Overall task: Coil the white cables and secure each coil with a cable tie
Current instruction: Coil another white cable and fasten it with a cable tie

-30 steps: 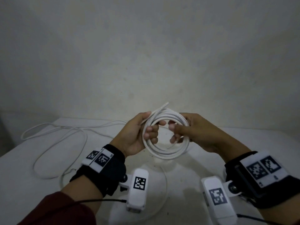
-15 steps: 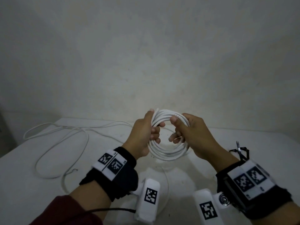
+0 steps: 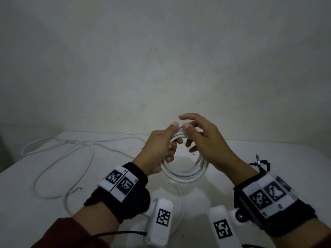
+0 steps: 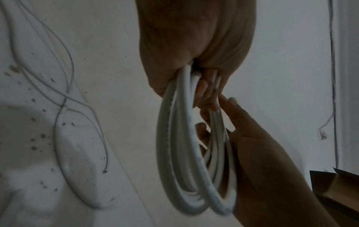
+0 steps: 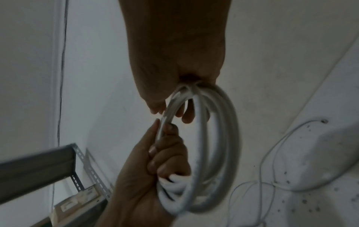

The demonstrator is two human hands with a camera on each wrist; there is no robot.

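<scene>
Lower now, thick white coil (image 3: 184, 173) of several loops, both grips clasping it.

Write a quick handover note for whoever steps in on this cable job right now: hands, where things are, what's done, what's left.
Left hand: grips the coil's left side, held above the table.
Right hand: thumb and fingers on the coil's top, index lifted.
Loose cable: sprawled uncoiled on the table's left.
Done: one cable wound into a coil.
Left: no tie visible on the coil; tie it, then coil and tie the loose cable. No cable tie clearly identifiable in view.
</scene>
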